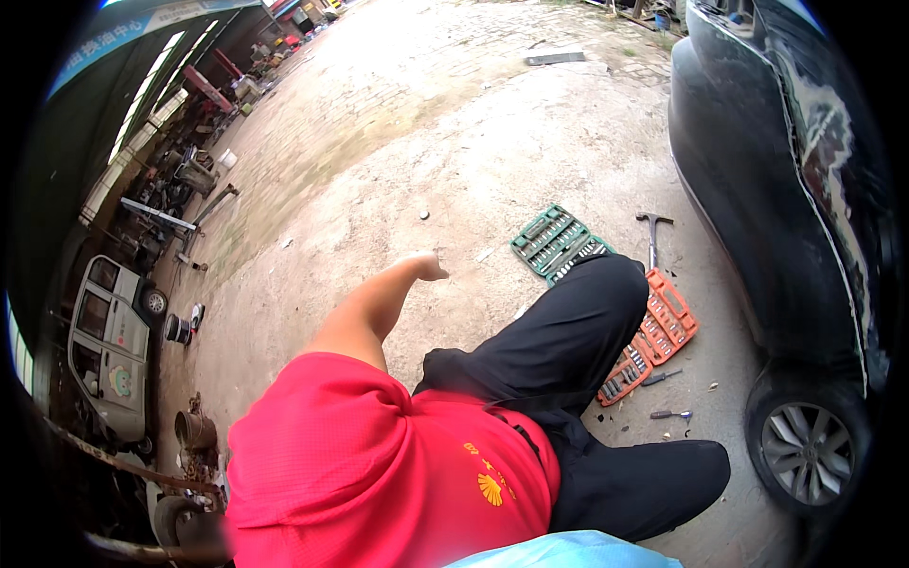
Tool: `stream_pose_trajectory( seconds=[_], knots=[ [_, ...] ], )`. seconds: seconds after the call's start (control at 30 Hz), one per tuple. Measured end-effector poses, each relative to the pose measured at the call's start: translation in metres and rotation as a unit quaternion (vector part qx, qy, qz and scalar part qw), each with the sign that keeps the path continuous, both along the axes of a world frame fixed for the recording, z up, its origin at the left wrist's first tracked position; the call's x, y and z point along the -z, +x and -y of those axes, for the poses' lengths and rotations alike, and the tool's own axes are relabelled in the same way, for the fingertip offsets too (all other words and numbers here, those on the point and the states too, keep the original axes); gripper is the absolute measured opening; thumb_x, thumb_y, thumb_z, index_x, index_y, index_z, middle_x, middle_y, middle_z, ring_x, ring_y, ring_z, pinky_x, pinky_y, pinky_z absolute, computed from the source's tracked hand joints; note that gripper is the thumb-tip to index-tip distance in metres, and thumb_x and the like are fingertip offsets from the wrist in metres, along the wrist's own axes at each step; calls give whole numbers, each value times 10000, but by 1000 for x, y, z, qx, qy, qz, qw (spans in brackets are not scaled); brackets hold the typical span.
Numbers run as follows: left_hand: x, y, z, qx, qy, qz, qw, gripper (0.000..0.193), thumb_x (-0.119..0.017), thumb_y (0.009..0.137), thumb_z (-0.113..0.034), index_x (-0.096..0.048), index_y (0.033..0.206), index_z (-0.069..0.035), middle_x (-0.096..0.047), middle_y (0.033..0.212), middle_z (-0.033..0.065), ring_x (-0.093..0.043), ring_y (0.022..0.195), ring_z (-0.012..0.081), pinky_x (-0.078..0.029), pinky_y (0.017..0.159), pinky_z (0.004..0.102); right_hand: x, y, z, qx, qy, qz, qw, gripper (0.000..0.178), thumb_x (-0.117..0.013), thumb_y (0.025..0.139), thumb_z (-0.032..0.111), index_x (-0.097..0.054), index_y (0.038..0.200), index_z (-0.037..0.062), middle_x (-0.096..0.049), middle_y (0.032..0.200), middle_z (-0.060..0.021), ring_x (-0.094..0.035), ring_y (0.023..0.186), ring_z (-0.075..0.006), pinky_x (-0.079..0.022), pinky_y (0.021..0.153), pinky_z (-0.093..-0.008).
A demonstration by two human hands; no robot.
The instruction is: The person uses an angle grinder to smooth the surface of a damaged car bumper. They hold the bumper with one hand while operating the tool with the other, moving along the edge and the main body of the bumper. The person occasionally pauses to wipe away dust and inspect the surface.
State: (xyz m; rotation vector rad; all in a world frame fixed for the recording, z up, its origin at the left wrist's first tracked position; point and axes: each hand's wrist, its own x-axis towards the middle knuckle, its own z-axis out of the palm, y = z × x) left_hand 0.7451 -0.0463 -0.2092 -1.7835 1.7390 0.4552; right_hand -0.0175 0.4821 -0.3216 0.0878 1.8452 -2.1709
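Observation:
My left arm reaches out from a red sleeve over the pale ground. At its end my left hand [431, 267] hangs beside my bent knee, and no object shows in it. Its fingers are too small and foreshortened to read. My right hand is out of the picture. Past my raised knee lies an open green socket set case [557, 241], partly covered by my dark trouser leg [549, 312]. An open orange socket set case [668, 317] rests on my leg's other side. Next to it is a hammer [652, 237], lying on the ground.
A dark car [757, 180] with scraped, patchy paint stands at the right, its wheel [808, 452] near my lower leg. A screwdriver-like tool [672, 415] lies between. At the left are a small parked van [112, 350], a rusty bucket [195, 428] and workshop clutter.

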Motion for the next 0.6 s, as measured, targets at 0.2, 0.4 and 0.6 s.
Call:
stream_pose_trajectory(
  seconds=[0.2,0.4,0.6],
  knots=[
    [-14,-10,23,35,-36,-81,995,692,-659,1002,-585,-790,1297,27,-769,1333,271,-714,1267,446,-563,1077,516,-127,-32,84,-33,-88,-97,991,478,-511,1177,430,-727,1294,20,-779,1196,-112,-740,1070,-246,-615,991,-395],
    [-31,-27,49,30,-89,-148,984,689,-653,1012,-601,-771,1343,-9,-764,1340,260,-709,1262,450,-558,1079,523,-230,-54,123,-53,-156,-154,974,471,-517,1177,428,-718,1312,24,-776,1224,-105,-737,1088,-241,-610,1001,-388],
    [-12,-21,49,-4,-150,-269,951,690,-670,1008,-582,-767,1354,6,-771,1332,271,-722,1269,438,-568,1091,527,-310,-66,145,-87,-192,-181,961,465,-523,1177,426,-709,1330,28,-773,1252,-99,-733,1106,-236,-605,1010,-381]
  ],
)
